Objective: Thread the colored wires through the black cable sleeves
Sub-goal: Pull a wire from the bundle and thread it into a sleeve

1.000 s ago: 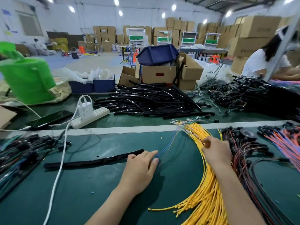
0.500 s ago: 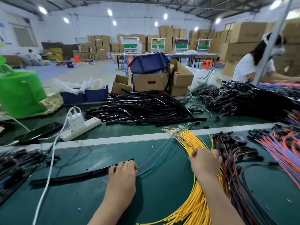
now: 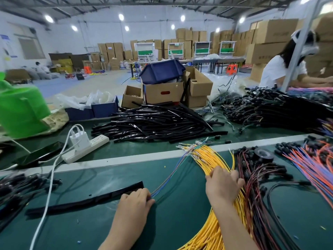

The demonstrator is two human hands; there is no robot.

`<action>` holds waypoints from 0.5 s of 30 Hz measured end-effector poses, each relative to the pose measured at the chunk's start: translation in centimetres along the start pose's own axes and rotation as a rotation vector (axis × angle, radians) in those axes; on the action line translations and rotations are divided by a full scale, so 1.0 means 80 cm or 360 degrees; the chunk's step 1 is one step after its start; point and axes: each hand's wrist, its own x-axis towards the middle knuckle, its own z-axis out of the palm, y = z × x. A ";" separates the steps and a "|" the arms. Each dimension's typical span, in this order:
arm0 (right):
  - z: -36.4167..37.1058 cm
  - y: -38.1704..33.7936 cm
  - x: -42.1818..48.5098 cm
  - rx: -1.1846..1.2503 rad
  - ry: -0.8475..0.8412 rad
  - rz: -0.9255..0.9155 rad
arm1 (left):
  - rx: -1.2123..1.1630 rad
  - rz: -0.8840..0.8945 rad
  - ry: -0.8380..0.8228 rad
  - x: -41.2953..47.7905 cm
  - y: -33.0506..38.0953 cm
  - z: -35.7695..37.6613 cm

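While the green table (image 3: 180, 217) filled the whole near view, the work itself sat close to the person's edge of it. Beyond a pale strip lay a heap of black sleeves (image 3: 153, 121), well apart from both hands. A thick bundle of yellow wires (image 3: 205, 160) fanned from that strip down towards the person, with red and black leads (image 3: 257, 186) just beside it on the right.

One black sleeve (image 3: 86, 201) lay flat on the table, slanting up to the right, its upper end touching the left hand (image 3: 134, 202). That hand's fingers were curled down over a few thin wires (image 3: 167, 177), blue and green among them, pinching them where they met the sleeve. Whether their tips had entered the sleeve could not be told, since the knuckles hid the opening. The right hand (image 3: 223, 184) was clenched into the yellow bundle, its fingers grasping some strands.

The step in hand looked like gathering one more wire to join the thin set before feeding. To do it well, the right hand would need to tease out a single yellow strand rather than a clump, drawing it along its length so its end did not snag its neighbours. The left hand should keep the thin wires' ends level and pressed together at the sleeve's mouth, so that they enter as one.
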 end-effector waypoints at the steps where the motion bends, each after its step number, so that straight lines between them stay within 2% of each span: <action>1: 0.001 0.000 0.000 -0.0023 -0.0013 0.0002 | 0.0042 0.0064 0.0073 -0.002 0.000 0.001; 5: 0.002 -0.007 0.001 -0.0106 -0.0062 -0.0034 | 0.0108 0.0074 0.0213 -0.003 0.000 -0.002; 11: 0.000 0.001 0.004 0.0112 -0.0007 -0.0074 | -0.0164 -0.0219 0.0041 -0.002 -0.007 0.015; 15: 0.003 0.003 0.006 0.0101 -0.0008 -0.0098 | -0.0297 -0.0247 0.0005 -0.005 -0.009 0.014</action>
